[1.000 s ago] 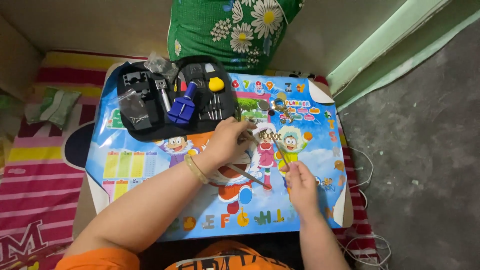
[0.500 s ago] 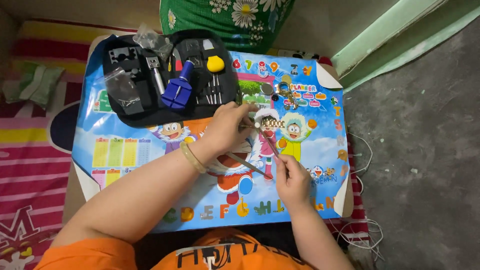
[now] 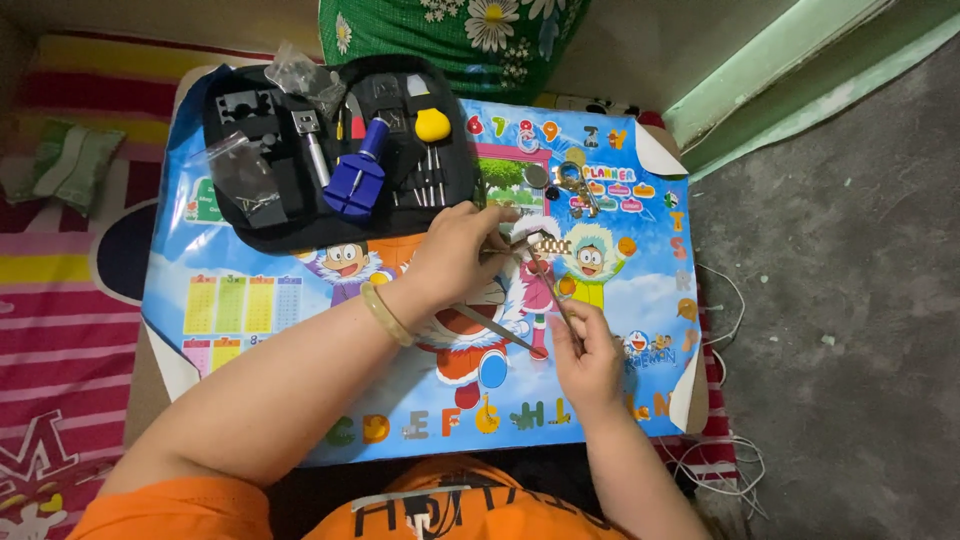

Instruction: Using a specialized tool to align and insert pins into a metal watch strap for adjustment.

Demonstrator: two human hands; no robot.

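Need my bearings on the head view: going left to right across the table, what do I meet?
Black tool case → left hand → watch band → right hand → white cable on the floor.

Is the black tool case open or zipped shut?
Open. The black tool case lies spread flat on the cartoon mat, its blue tool and yellow piece showing.

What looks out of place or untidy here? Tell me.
Small metal parts lie loose on the cartoon poster mat beyond the open black tool case, not in it. A crumpled clear bag sits on the case's top edge. Nothing looks spilled or broken.
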